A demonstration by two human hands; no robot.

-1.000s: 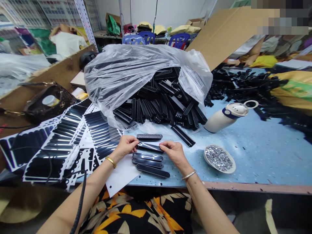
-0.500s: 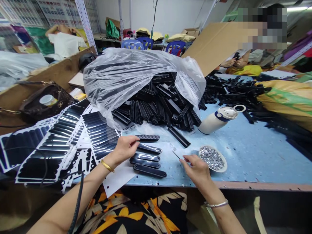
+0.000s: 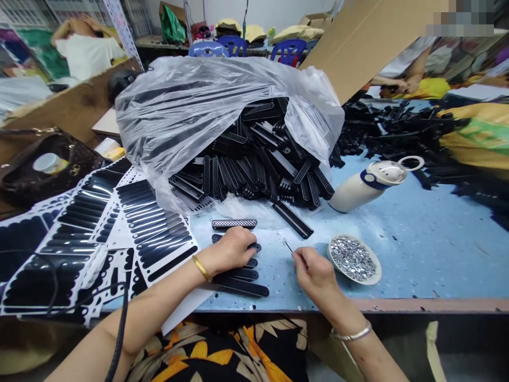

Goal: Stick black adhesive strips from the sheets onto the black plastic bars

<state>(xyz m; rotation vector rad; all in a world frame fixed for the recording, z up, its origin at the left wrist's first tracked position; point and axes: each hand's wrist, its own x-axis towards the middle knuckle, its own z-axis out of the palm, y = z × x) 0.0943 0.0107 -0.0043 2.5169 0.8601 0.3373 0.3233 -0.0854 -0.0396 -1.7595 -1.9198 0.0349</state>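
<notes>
My left hand point(image 3: 234, 249) is over a short row of black plastic strips point(image 3: 240, 286), its fingers curled and closed at the right end of one strip. Part of that strip is hidden under the hand. Just beyond it lies a strip with a patterned face point(image 3: 234, 224), untouched. My right hand point(image 3: 316, 270) pinches a thin dark stick point(image 3: 288, 245), its tip pointing up and left above the table. Beside the right hand stands a white bowl point(image 3: 374, 278) of small shiny silver pieces point(image 3: 353, 258).
A clear plastic bag point(image 3: 178, 101) spills black comb-like parts point(image 3: 254, 170) behind the hands. Sheets of black stickers point(image 3: 153, 228) lie left. A cream bottle point(image 3: 360, 188) leans at right, near more black parts point(image 3: 393, 132). Another person's hands point(image 3: 407, 85) show beyond.
My left hand has let go of the patterned strip and moved right and nearer, onto the strip below. My right hand still holds the stick. The view has shifted slightly.
</notes>
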